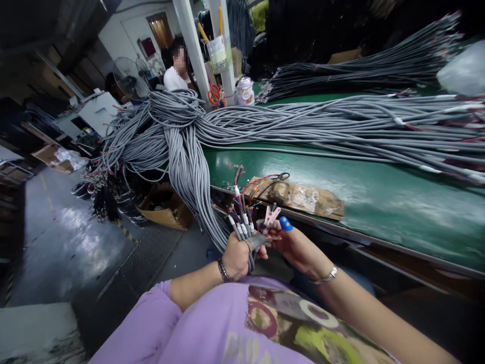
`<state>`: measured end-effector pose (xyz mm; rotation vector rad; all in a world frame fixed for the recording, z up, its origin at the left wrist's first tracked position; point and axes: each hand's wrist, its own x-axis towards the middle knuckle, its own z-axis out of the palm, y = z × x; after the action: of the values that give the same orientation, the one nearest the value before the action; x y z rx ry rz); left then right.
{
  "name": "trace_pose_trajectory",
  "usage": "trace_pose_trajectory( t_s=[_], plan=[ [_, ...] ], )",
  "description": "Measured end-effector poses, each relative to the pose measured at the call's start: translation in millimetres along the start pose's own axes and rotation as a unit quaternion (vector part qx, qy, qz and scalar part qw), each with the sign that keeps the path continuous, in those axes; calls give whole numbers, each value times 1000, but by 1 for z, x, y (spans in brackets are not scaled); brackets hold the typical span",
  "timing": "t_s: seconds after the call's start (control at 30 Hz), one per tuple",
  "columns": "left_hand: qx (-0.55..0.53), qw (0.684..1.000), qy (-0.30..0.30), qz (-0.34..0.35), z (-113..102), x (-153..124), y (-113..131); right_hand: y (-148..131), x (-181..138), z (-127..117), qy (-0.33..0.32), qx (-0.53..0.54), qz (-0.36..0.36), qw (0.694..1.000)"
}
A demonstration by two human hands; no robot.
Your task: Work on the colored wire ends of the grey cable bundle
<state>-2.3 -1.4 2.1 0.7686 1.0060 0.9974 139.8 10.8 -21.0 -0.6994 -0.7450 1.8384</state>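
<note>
Left hand [235,257] clamped round the grey cables [235,229], right hand [293,247] at the grey wrap [255,242], grip unclear; firm left hold, level white-sleeved ends [245,219] advisable, just off the bench [382,197].

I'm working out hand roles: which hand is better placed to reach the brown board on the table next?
Probably the right hand: it is nearer the brown board, while the left hand is closed around a bundle of gray cables.

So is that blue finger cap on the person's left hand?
No, the blue finger cap covers a fingertip or thumb tip of the right hand.
</note>
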Motion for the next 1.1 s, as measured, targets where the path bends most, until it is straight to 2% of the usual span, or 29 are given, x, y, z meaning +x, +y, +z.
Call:
trace_pose_trajectory(
  t_s=[0.07, 0.13, 0.4, 0.7, 0.87, 1.1],
  plan=[
    [8, 1000, -1, 4, 1, 0, 1, -3, -7, 3, -34, -42, 13, 998],
    [19, 1000, -2, 12, 1, -1, 0, -7, -11, 4, -39, -81, 21, 996],
    [43, 999, 6, 2, -5, -1, -8, -17, -15, 18, 11, -241, 8, 970],
    [72, 997, 10, 19, -5, -1, -7, -16, -19, 26, 46, -250, -15, 967],
    [79, 997, 11, 22, -8, 0, -8, -11, -18, 24, 88, -240, -50, 965],
    [96, 995, -3, -10, -11, 1, -6, -2, -17, 16, 85, -196, -55, 975]
  ],
)
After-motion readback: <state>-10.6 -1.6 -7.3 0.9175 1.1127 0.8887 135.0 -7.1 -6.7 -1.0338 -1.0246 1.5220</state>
